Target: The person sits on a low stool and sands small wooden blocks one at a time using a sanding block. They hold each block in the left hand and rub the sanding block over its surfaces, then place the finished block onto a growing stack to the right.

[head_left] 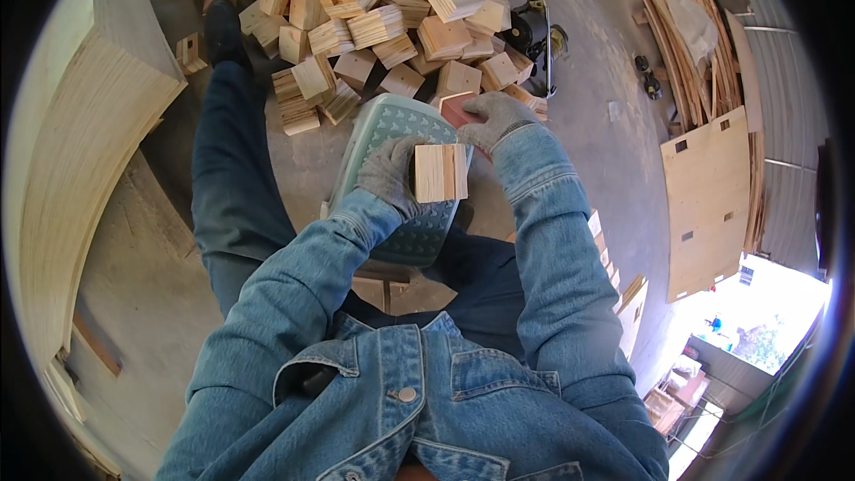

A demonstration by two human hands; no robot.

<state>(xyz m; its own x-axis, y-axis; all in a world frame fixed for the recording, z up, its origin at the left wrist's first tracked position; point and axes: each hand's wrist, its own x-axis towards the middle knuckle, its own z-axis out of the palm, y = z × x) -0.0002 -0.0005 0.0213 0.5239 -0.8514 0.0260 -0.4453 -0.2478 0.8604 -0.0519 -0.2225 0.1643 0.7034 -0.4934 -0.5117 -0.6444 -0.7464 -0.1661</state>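
Note:
My left hand (389, 176), in a grey knit glove, is closed round a pale wooden block (440, 173) with a darker stripe across its striped end. The block is held above a pale green plastic stool (392, 120) with a raised pattern on its top, in front of my body. Also gloved in grey, my right hand (499, 121) grips a reddish-brown flat piece (456, 110) at the stool's far right edge. The fingers cover part of that piece, so its exact kind cannot be told. The block and the reddish piece are apart.
Beyond the stool lies a large heap of wooden blocks (374, 25). A dark power tool (534, 31) stands at its right side. Thick curved layered wood (107, 151) rises at the left. Plywood sheets (708, 205) and thin strips lean at the right. My left leg (236, 160) stretches forward.

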